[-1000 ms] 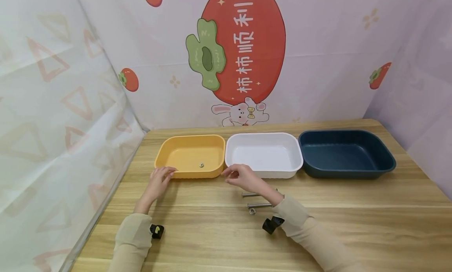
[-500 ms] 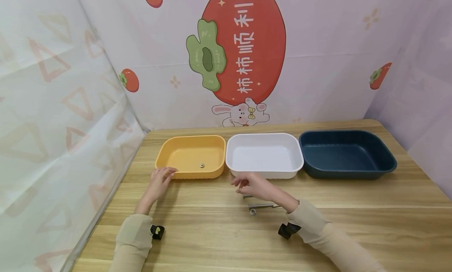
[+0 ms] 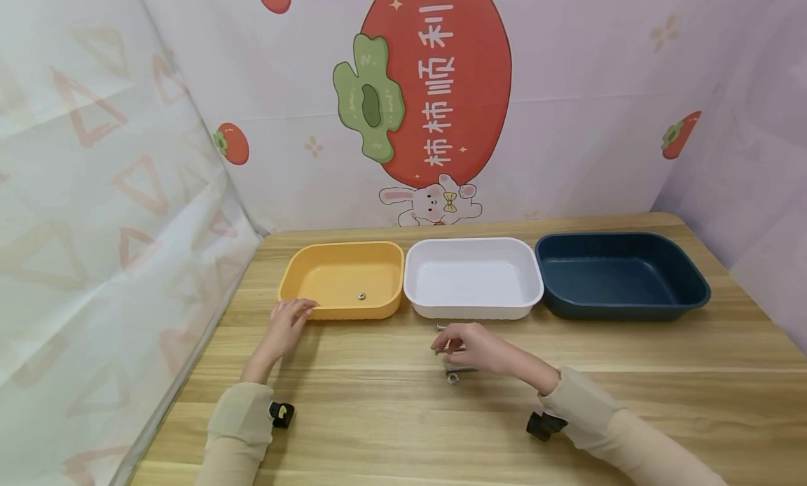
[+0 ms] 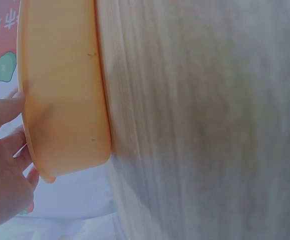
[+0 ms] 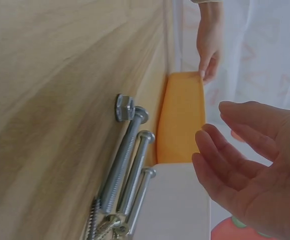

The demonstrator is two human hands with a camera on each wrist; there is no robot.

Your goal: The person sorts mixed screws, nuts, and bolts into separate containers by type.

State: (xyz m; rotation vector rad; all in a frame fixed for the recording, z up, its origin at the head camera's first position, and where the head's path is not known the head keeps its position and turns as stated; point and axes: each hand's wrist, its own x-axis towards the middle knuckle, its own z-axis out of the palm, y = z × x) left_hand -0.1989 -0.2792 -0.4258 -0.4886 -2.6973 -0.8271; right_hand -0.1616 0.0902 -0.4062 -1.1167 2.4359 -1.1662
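My left hand (image 3: 288,326) holds the near-left rim of a yellow tray (image 3: 353,312), fingers at the rim and thumb close by. A small nut (image 3: 362,296) lies inside that tray. My right hand (image 3: 473,347), fingers loosely curved and nothing between them, hovers over the metal hardware in front of the white tray. The right wrist view shows a flange nut (image 5: 125,107) beside three bolts, the nearest bolt (image 5: 121,162) being the thickest. Beyond their threaded ends lie a dark screw (image 5: 93,220) and brassy screws (image 5: 107,226). In the head view my right hand partly covers this hardware.
The white tray (image 3: 473,311) stands right of the yellow one, and a dark blue tray (image 3: 624,309) right of that, all in a row toward the back of the wooden table (image 3: 378,416). A printed cloth (image 3: 555,122) hangs behind.
My right hand has drawn back from between the yellow and white trays, moving right and toward me over the bolts. My left hand has stayed at the yellow tray's rim.
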